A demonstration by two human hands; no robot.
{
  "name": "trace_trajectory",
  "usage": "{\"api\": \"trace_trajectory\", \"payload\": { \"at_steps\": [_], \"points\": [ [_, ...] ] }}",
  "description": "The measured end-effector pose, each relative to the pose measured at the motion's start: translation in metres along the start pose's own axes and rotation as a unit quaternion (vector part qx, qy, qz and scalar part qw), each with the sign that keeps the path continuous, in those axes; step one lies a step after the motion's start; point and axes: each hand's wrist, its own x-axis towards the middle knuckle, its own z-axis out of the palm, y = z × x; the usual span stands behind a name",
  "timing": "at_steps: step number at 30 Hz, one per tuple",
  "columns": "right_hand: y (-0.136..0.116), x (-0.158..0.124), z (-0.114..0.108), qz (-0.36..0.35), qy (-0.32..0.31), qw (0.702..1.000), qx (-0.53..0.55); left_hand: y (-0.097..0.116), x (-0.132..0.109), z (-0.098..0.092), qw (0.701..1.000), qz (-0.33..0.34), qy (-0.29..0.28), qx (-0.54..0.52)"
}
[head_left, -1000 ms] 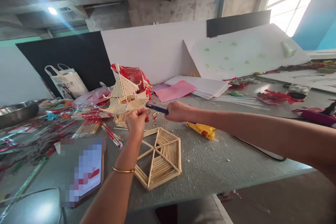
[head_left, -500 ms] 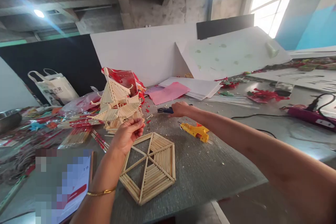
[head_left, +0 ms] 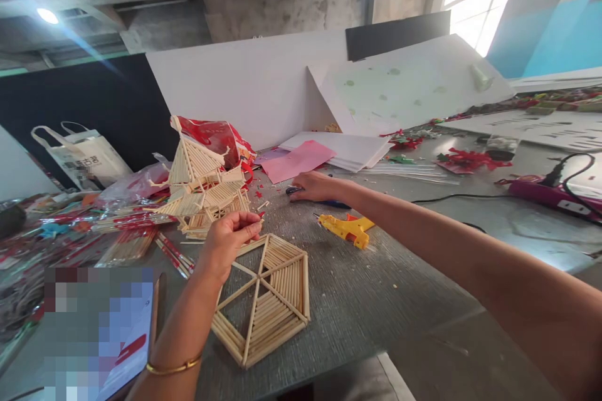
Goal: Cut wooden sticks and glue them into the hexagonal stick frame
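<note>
My left hand (head_left: 229, 237) hovered with fingertips (head_left: 251, 225) pinched shut, the hexagonal stick panel (head_left: 268, 301) just beneath them and the stick pagoda (head_left: 202, 185) just beyond. My right hand (head_left: 314, 187) lay over the blue-handled tool (head_left: 336, 204). I couldn't tell whether its fingers gripped it.

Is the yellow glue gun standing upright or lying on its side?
Lying on its side: the glue gun rests with its whole body flat on the table.

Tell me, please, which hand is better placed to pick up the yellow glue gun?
Probably right: the right hand rests nearest the glue gun; the left hand, pinched shut, is farther away.
</note>
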Motion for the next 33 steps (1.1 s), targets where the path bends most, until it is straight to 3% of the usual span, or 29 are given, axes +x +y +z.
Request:
{"api": "trace_trajectory", "payload": {
  "at_steps": [2,4,7,10,15,23,28,33],
  "points": [
    [-0.023,-0.012,-0.013,-0.067,0.011,0.996,0.051,0.0,-0.001,0.003,1.0,0.022,0.015,0.012],
    [-0.046,-0.026,-0.021,-0.173,0.042,0.972,0.154,0.001,-0.002,0.005,0.999,0.036,0.021,0.009],
    [-0.07,-0.041,-0.023,-0.233,0.101,0.952,0.171,0.003,-0.004,0.009,0.999,0.048,0.016,-0.002],
    [-0.079,-0.047,-0.019,-0.235,0.138,0.958,0.088,0.003,-0.005,0.011,0.998,0.059,0.01,0.014],
    [-0.079,-0.055,-0.018,-0.25,0.122,0.959,-0.062,-0.001,-0.007,0.014,0.991,0.093,0.012,0.098],
    [-0.086,-0.073,-0.017,-0.264,0.121,0.946,-0.141,0.0,-0.013,0.019,0.979,0.118,-0.042,0.16],
    [-0.083,-0.073,-0.006,-0.241,0.185,0.95,-0.079,0.007,-0.015,0.018,0.989,0.091,-0.066,0.094],
    [-0.073,-0.064,0.001,-0.087,0.245,0.963,0.076,0.014,-0.017,0.015,0.996,0.075,-0.029,0.048]
  ]
}}
